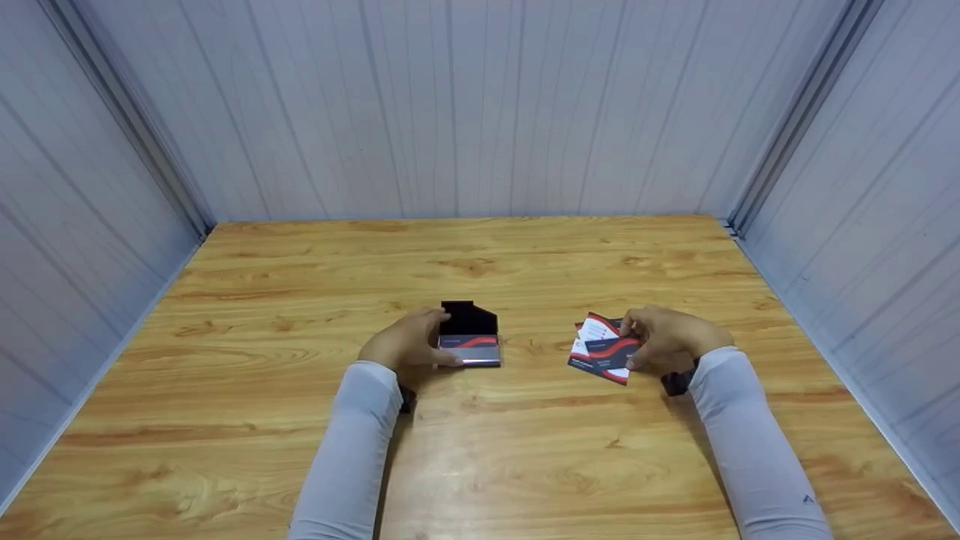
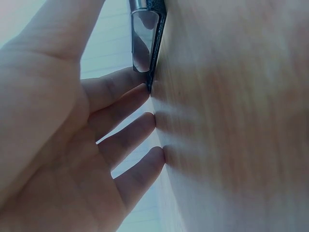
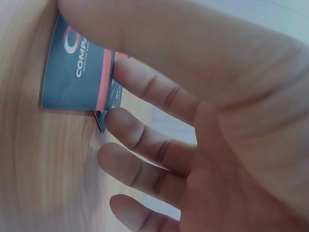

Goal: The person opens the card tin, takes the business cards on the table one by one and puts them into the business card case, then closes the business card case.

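An open card case point(image 1: 466, 319) with a black lid laid back stands on the table, and a dark card with a red stripe point(image 1: 471, 342) shows inside it. My left hand point(image 1: 405, 341) holds its left end, thumb along the front edge and index finger at the lid. In the left wrist view the metallic side of the case point(image 2: 145, 46) shows. To the right, my right hand point(image 1: 671, 334) pinches a dark business card point(image 1: 609, 351) between thumb and index finger. Beneath it are several fanned white and dark business cards point(image 1: 592, 330). The other right fingers spread past the card point(image 3: 72, 72).
The wood-grain table point(image 1: 480, 465) runs back to a pale panelled wall point(image 1: 480, 112). Similar walls close in the left and right sides. Bare tabletop lies between the case and the cards.
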`<state>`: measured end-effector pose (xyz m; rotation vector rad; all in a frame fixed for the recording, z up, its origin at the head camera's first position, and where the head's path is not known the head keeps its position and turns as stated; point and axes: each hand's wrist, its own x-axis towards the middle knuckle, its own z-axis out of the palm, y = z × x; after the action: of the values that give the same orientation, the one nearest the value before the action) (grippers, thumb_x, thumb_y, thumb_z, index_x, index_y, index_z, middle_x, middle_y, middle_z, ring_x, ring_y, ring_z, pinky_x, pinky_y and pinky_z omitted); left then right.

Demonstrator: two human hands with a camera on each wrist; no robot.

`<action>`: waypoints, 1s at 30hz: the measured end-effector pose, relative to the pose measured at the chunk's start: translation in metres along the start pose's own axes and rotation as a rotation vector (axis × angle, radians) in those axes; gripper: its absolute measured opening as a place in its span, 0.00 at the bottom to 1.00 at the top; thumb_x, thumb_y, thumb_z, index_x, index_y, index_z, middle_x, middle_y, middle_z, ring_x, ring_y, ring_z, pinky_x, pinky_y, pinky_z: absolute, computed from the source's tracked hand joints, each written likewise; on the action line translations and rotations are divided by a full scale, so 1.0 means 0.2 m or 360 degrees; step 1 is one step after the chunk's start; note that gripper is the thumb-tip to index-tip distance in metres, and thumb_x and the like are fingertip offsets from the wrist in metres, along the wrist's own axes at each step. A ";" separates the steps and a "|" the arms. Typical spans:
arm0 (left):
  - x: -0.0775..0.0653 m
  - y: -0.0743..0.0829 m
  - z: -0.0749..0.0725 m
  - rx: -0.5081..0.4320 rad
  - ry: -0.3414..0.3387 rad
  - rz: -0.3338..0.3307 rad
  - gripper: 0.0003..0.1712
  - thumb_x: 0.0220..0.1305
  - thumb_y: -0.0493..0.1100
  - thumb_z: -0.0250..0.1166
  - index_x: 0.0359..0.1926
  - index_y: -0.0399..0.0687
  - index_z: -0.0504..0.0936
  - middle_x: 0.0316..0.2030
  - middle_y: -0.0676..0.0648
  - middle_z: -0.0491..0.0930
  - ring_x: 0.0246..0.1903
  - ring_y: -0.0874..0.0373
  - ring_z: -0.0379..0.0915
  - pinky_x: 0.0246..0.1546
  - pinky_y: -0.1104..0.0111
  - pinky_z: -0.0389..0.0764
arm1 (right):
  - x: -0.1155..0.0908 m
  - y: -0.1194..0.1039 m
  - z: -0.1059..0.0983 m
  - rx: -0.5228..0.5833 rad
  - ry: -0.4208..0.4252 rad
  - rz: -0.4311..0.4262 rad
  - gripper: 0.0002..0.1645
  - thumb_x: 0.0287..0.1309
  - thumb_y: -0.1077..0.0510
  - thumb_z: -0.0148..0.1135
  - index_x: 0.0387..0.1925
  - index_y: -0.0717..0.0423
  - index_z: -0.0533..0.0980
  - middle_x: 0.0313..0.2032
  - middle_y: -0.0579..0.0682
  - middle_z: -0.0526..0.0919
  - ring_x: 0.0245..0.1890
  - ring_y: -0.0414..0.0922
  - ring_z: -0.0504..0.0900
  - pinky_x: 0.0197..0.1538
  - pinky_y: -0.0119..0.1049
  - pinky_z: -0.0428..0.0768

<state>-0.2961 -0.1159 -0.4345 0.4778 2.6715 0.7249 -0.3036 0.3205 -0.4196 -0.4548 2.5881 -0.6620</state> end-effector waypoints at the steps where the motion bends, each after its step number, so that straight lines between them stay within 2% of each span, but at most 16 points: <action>1: 0.00 0.00 0.00 -0.0003 -0.0001 -0.0003 0.56 0.56 0.61 0.75 0.78 0.49 0.58 0.76 0.44 0.54 0.74 0.46 0.49 0.71 0.51 0.58 | 0.00 0.00 0.00 -0.0002 0.0001 -0.0007 0.27 0.49 0.55 0.80 0.47 0.56 0.75 0.45 0.56 0.77 0.43 0.51 0.75 0.47 0.46 0.75; 12: 0.01 0.00 0.00 -0.0006 -0.0010 -0.0011 0.56 0.57 0.62 0.74 0.78 0.49 0.57 0.76 0.43 0.54 0.74 0.46 0.49 0.71 0.50 0.57 | -0.01 0.01 0.00 0.0060 0.0035 0.0013 0.21 0.54 0.57 0.77 0.42 0.57 0.73 0.42 0.54 0.79 0.42 0.50 0.76 0.46 0.45 0.74; 18: 0.01 0.00 0.00 -0.0006 0.0014 0.0017 0.56 0.56 0.61 0.75 0.77 0.47 0.59 0.75 0.43 0.56 0.74 0.46 0.51 0.71 0.52 0.59 | 0.00 0.01 -0.01 0.0040 0.0059 -0.0062 0.20 0.54 0.59 0.76 0.40 0.59 0.71 0.39 0.53 0.76 0.39 0.50 0.73 0.42 0.44 0.71; 21: 0.01 0.00 0.00 -0.0001 0.0005 0.0010 0.56 0.56 0.62 0.75 0.78 0.48 0.58 0.75 0.43 0.56 0.74 0.46 0.51 0.71 0.52 0.59 | 0.00 0.02 -0.02 0.0014 0.0054 -0.0044 0.19 0.56 0.58 0.74 0.40 0.57 0.71 0.40 0.53 0.76 0.40 0.50 0.72 0.43 0.44 0.71; 26: 0.01 0.00 0.00 -0.0007 -0.0002 -0.0001 0.56 0.56 0.62 0.75 0.78 0.48 0.58 0.76 0.43 0.55 0.74 0.46 0.51 0.71 0.51 0.58 | 0.00 0.02 -0.01 0.0007 0.0063 -0.0032 0.10 0.64 0.60 0.67 0.41 0.56 0.73 0.41 0.52 0.78 0.41 0.50 0.75 0.46 0.46 0.73; 30: 0.01 0.00 0.00 0.0000 -0.0007 -0.0001 0.56 0.56 0.62 0.75 0.78 0.49 0.58 0.76 0.43 0.55 0.74 0.46 0.51 0.71 0.51 0.58 | 0.00 0.03 -0.02 0.0034 0.0061 -0.0081 0.03 0.68 0.63 0.60 0.41 0.58 0.74 0.39 0.52 0.79 0.40 0.49 0.75 0.45 0.44 0.74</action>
<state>-0.2977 -0.1155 -0.4351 0.4776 2.6671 0.7230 -0.3065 0.3270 -0.4193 -0.5073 2.6106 -0.7214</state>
